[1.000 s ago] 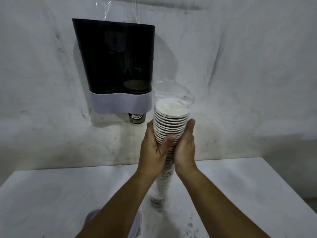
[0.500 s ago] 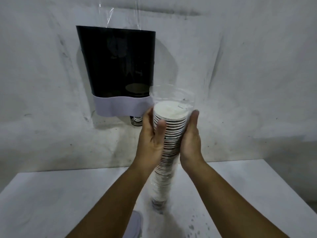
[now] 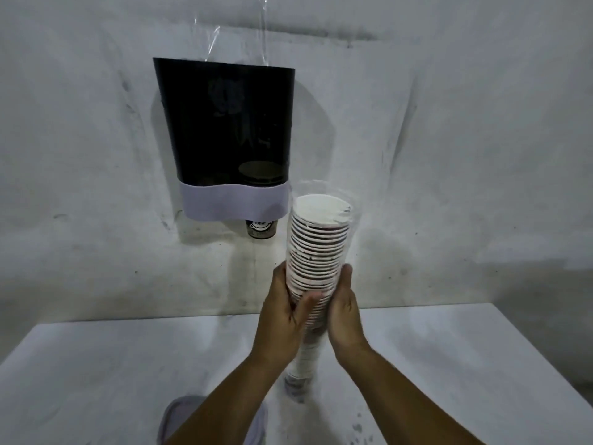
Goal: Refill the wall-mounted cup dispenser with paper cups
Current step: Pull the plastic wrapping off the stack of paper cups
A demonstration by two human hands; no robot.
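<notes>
Hands: left hand [image 3: 285, 311] and right hand [image 3: 345, 313] both grip one sleeve of paper cups [image 3: 316, 252].
Stack axis: upright, base on the counter [image 3: 96, 364].
Dispenser [image 3: 227, 136]: one, at 11 o'clock from the hands; left hand nearer.
Dispenser stock: one cup [image 3: 259, 228] showing below.

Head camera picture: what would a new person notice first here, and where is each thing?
First comes the tall stack of paper cups in a clear plastic sleeve, held upright at centre by the left hand and the right hand. Behind it to the left, the dark cup dispenser hangs on the wall, one cup poking out below.
</notes>
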